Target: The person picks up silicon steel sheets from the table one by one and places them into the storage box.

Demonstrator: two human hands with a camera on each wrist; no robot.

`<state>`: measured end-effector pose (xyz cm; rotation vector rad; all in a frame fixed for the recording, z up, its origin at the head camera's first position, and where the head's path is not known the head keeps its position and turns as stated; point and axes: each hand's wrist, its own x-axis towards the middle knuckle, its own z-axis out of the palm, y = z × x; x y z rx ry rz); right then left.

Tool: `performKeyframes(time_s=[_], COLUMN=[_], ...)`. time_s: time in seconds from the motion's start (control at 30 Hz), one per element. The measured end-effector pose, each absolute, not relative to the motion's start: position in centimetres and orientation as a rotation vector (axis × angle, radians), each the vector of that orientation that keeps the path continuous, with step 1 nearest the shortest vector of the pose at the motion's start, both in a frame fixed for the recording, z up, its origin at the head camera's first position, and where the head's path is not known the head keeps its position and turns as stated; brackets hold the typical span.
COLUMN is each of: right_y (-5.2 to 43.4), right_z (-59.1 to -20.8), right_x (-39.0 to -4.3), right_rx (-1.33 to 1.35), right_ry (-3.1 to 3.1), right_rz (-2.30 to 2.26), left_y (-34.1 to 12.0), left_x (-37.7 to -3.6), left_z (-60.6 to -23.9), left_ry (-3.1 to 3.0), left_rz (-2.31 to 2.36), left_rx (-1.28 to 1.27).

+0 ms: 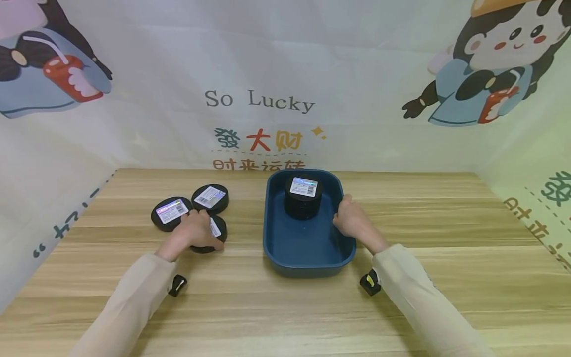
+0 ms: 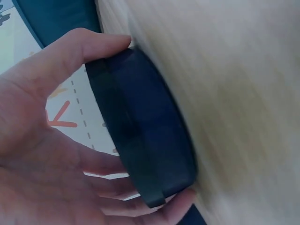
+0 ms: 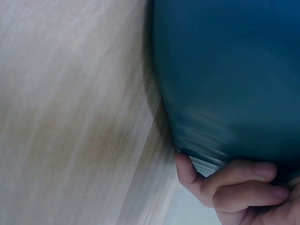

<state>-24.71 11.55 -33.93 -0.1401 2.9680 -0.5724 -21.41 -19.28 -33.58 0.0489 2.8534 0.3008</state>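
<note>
My left hand (image 1: 196,230) spans a flat, round black container (image 1: 221,226) with a white label, the nearest of three on the left side of the table. In the left wrist view its thumb and fingertips grip the black container (image 2: 145,122) by opposite edges, close over the wood. My right hand (image 1: 351,218) holds the right rim of a deep blue rectangular bin (image 1: 308,272). Seen from the right wrist, its fingers (image 3: 243,194) are curled against the bin's wall (image 3: 225,93). Inside, toward the far end, sits a stack of black containers (image 1: 303,202).
Two more labelled black containers, one at the left (image 1: 161,220) and one behind (image 1: 218,202), lie flat beside the gripped one. A printed cloth backdrop (image 1: 357,74) rises behind the wooden table (image 1: 285,317) and along its sides.
</note>
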Motion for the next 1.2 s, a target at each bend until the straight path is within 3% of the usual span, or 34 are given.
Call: performKeyframes(time_s=[0.53, 1.2], right_y=[11.6, 11.6], right_z=[-33.9, -34.2], right_x=[-24.7, -24.6], right_rx=[-0.111, -0.155], right_ry=[2.966, 2.988], right_rz=[-0.583, -0.581], left_y=[-17.7, -14.3], left_x=[-21.4, -21.5], left_z=[-30.7, -29.9], left_ry=[2.900, 3.104], left_rz=[0.306, 0.551], left_rx=[0.193, 0.323])
